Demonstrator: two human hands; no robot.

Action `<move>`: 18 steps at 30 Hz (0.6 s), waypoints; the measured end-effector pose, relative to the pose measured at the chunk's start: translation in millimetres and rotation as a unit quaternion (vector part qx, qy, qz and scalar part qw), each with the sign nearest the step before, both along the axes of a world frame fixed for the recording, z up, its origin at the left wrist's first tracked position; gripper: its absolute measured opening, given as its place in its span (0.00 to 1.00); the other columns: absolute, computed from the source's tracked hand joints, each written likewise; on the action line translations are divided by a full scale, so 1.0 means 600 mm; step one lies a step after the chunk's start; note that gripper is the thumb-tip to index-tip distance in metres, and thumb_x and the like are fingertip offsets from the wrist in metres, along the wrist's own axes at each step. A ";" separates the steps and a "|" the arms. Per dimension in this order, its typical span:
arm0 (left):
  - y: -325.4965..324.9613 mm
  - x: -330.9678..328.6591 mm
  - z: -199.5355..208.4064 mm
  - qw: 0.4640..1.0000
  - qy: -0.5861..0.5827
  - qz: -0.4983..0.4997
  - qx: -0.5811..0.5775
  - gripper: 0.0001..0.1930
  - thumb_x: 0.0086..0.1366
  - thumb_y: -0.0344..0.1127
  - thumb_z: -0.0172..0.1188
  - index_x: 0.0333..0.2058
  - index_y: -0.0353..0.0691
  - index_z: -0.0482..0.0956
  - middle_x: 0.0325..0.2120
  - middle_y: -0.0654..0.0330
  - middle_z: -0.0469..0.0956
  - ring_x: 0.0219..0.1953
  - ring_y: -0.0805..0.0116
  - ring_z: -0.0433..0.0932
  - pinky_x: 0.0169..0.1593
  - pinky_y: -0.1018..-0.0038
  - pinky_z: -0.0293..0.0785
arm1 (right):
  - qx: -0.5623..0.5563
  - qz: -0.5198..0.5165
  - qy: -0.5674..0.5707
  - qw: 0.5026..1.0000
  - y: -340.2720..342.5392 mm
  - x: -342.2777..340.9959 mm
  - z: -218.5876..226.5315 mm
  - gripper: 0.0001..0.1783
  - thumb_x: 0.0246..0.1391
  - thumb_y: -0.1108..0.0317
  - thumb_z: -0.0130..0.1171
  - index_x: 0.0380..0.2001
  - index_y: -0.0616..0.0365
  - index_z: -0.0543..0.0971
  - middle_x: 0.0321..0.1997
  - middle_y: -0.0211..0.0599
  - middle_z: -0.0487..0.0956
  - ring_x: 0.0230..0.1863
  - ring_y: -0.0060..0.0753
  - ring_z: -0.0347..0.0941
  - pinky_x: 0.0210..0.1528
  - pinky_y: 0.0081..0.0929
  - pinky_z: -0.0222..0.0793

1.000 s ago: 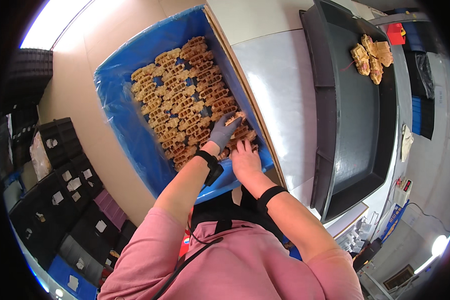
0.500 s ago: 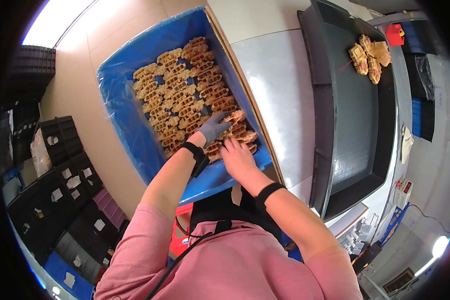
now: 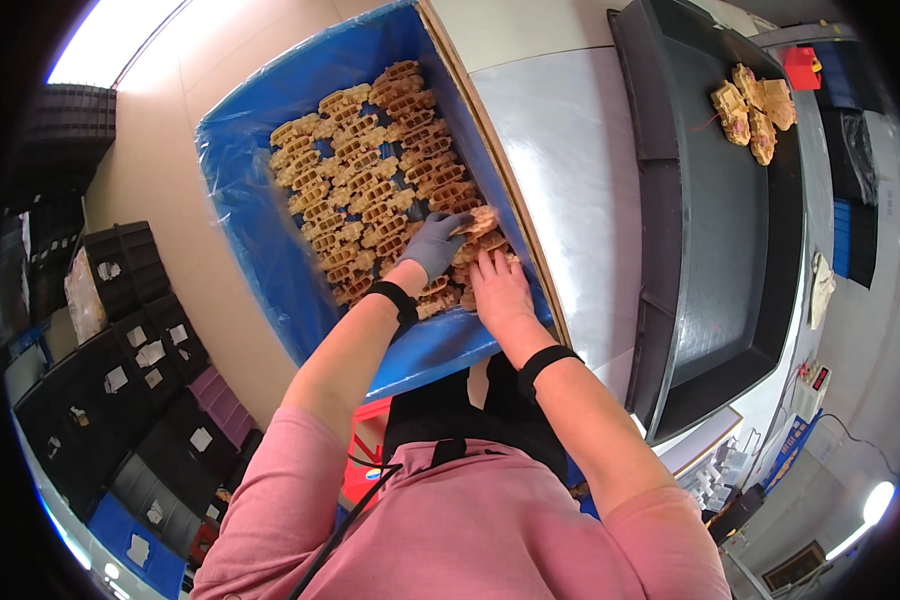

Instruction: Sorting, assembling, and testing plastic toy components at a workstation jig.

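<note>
The gloved left hand (image 3: 436, 243) grasps one waffle piece (image 3: 478, 221) near the right edge of the blue-lined box (image 3: 260, 260). The bare right hand (image 3: 500, 290) lies flat, released, on waffles (image 3: 380, 180) at the box's near corner, beside the bare steel surface (image 3: 570, 170).

The person wore a pink short-sleeved top, its sleeves ending above the elbows and both forearms uncovered. A dark apron or garment hung at the front below the chest, with a thin black cord running across the top toward it. The left hand (image 3: 433, 243) was covered by a grey glove, closed off by a black band at the wrist. The right hand (image 3: 498, 291) was ungloved, with a matching black band around its wrist.
</note>
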State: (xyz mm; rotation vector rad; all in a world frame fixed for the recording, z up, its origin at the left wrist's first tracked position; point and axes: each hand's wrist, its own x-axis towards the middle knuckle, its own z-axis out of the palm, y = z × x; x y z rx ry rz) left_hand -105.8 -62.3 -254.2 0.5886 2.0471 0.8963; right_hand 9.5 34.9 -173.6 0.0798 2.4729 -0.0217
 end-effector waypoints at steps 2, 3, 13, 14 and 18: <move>0.000 -0.003 0.005 1.000 -0.002 -0.013 -0.011 0.19 0.63 0.35 0.54 0.54 0.53 0.72 0.55 0.48 0.64 0.54 0.50 0.69 0.57 0.66 0.66 | -0.025 0.006 0.003 1.000 0.006 -0.005 0.004 0.22 0.55 0.68 0.47 0.54 0.56 0.71 0.65 0.40 0.62 0.67 0.42 0.55 0.63 0.38 0.52; 0.002 -0.004 0.010 0.999 -0.005 -0.027 -0.020 0.19 0.64 0.35 0.53 0.54 0.53 0.72 0.55 0.48 0.64 0.54 0.50 0.69 0.58 0.66 0.66 | -0.025 0.007 0.002 1.000 0.005 -0.006 0.008 0.22 0.55 0.68 0.47 0.54 0.56 0.71 0.65 0.40 0.62 0.67 0.42 0.55 0.63 0.38 0.52; 0.002 0.002 0.032 0.997 -0.039 -0.036 -0.053 0.28 0.62 0.43 0.54 0.61 0.55 0.62 0.62 0.49 0.54 0.59 0.48 0.64 0.61 0.63 0.63 | -0.154 -0.033 -0.048 0.986 -0.043 -0.013 0.130 0.15 0.53 0.64 0.53 0.44 0.54 0.74 0.44 0.38 0.76 0.50 0.39 0.71 0.51 0.39 0.64; 0.003 0.003 0.042 0.997 -0.025 -0.036 -0.060 0.33 0.60 0.45 0.56 0.63 0.53 0.57 0.64 0.49 0.52 0.61 0.47 0.62 0.61 0.62 0.62 | -0.151 -0.033 -0.049 0.987 -0.041 -0.008 0.161 0.15 0.53 0.64 0.53 0.44 0.54 0.74 0.44 0.38 0.76 0.50 0.39 0.71 0.51 0.39 0.64; -0.008 0.011 0.027 0.999 -0.003 0.004 -0.043 0.34 0.59 0.44 0.57 0.64 0.54 0.56 0.64 0.49 0.53 0.61 0.47 0.61 0.61 0.62 0.62 | -0.329 -0.122 0.023 0.936 -0.001 0.025 0.274 0.18 0.54 0.63 0.55 0.48 0.56 0.74 0.47 0.41 0.76 0.50 0.43 0.72 0.51 0.38 0.66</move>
